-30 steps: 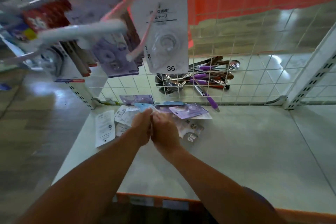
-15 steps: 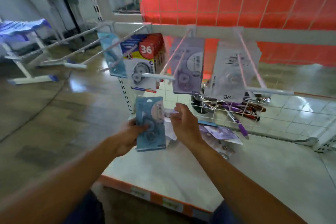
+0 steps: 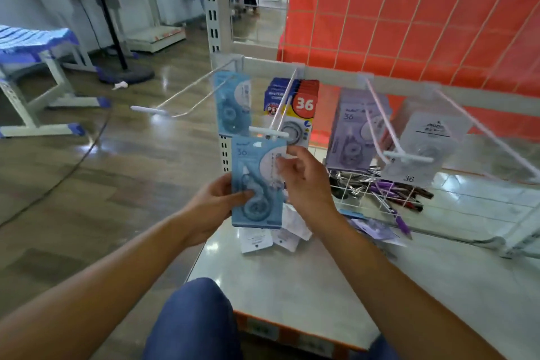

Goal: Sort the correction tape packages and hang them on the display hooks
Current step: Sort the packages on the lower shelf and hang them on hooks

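A blue correction tape package [image 3: 257, 181] stands upright in front of me. My left hand [image 3: 213, 207] grips its lower left side, thumb across the front. My right hand [image 3: 304, 184] pinches its upper right edge. The package top sits just below the tip of a white display hook [image 3: 268, 134]. Another blue package [image 3: 232, 105] hangs on the left hook [image 3: 181, 100]. A red and yellow stack [image 3: 298, 111], a purple package [image 3: 355, 131] and a grey package [image 3: 420, 149] hang on hooks further right. Loose packages [image 3: 271, 235] lie on the shelf.
The white shelf [image 3: 292, 286] has an orange front edge. A wire grid panel [image 3: 380, 8] with an orange backing stands behind the hooks. Purple pens and metal utensils [image 3: 388, 193] lie behind the lower grid. My knee [image 3: 193, 318] is below. A white stand [image 3: 43, 90] is left.
My hands lifted the blue package off the shelf pile and raised it to the hook tips. The view tilted up. My right hand moved onto the package's upper edge.
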`<state>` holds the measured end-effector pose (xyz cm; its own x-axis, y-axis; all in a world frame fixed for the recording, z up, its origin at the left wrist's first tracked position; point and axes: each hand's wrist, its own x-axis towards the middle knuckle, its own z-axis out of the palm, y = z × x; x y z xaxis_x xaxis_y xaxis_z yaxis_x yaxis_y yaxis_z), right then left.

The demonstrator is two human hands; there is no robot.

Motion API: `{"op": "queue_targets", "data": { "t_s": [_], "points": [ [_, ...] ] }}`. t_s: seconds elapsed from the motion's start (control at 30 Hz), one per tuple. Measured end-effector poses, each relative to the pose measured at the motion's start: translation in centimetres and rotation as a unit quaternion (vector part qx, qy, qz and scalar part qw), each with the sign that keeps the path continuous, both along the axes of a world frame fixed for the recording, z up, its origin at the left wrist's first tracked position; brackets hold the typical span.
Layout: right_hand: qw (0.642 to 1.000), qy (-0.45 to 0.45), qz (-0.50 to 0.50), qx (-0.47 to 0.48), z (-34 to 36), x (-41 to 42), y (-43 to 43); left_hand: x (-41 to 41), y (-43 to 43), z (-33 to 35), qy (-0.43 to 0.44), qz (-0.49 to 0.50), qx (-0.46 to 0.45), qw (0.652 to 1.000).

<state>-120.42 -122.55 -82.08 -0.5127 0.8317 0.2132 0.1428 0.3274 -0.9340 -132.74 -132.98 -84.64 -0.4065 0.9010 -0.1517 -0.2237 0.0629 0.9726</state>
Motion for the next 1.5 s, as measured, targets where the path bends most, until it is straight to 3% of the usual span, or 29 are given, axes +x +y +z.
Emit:
{"op": "queue_targets", "data": {
  "t_s": [0.53,0.7,1.03,1.2,1.4,1.47,1.5],
  "points": [
    [0.993,0.063,0.04,0.094,3.9,-6.5,-7.1,-7.3,-7.4,3.7,0.148,-0.008,0.089,0.985],
    [0.992,0.022,0.042,0.117,4.3,-7.6,-7.3,-8.5,-7.7,3.1,0.151,-0.004,0.089,0.984],
    [0.994,0.022,0.038,0.103,4.3,-8.5,-6.1,-9.4,-6.7,2.7,0.107,-0.032,0.089,0.99],
    [0.992,-0.013,0.001,0.127,3.7,-10.3,-3.6,-11.0,-4.0,2.3,0.107,-0.036,0.07,0.991],
    [0.99,-0.02,-0.074,0.114,3.3,-14.8,2.2,-13.8,3.8,1.5,0.111,0.067,0.047,0.99],
    [0.989,-0.035,-0.102,0.097,3.3,-16.3,4.1,-18.2,7.2,-2.2,0.153,0.07,-0.004,0.986],
    [0.988,-0.042,-0.117,0.086,3.4,-16.9,4.9,-20.4,8.8,-4.1,0.181,0.065,-0.076,0.978]
  ]
}}
